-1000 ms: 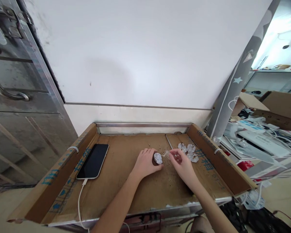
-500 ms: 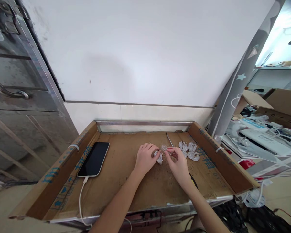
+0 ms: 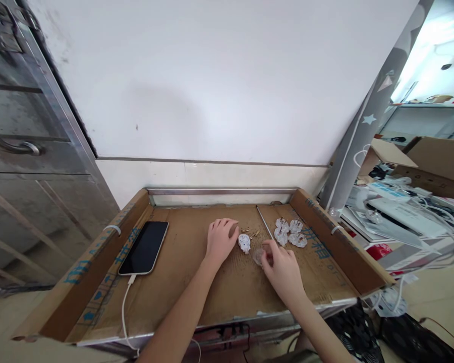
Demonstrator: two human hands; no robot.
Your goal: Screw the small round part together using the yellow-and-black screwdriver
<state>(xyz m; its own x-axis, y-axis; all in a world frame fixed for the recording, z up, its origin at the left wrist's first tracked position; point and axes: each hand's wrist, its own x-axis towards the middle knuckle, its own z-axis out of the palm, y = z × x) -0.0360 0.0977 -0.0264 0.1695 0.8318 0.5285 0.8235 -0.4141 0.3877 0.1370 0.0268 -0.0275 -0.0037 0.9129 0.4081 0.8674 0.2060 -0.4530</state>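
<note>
Left grip (image 3: 221, 241) lies palm down on the cardboard-lined worktop (image 3: 181, 297), its fingers loosely curled and holding nothing visible. Its fingertips (image 3: 232, 229) sit near two small brass pins (image 3: 254, 233) and a white plug-shaped moulding (image 3: 244, 243), which lies on the worktop between your two grips. Right grip (image 3: 283, 267) arches over a round clear plastic piece (image 3: 259, 256), with its fingers (image 3: 269, 249) against the piece's edge. You cannot tell whether the piece is pinched or only touched, since the fingers hide part of it. To your right of that piece, a cluster of clear plastic plug housings (image 3: 295, 226) lies close together, and a thin steel rod (image 3: 264, 222) lies between them and the brass pins. For parts this small, a pinch between the fingertip pads suits best, with the hand steadied on the worktop so that the loose pins are not knocked aside. Well apart on your left lies a black smartphone (image 3: 144, 248) with its white charging cable (image 3: 125, 312).
</note>
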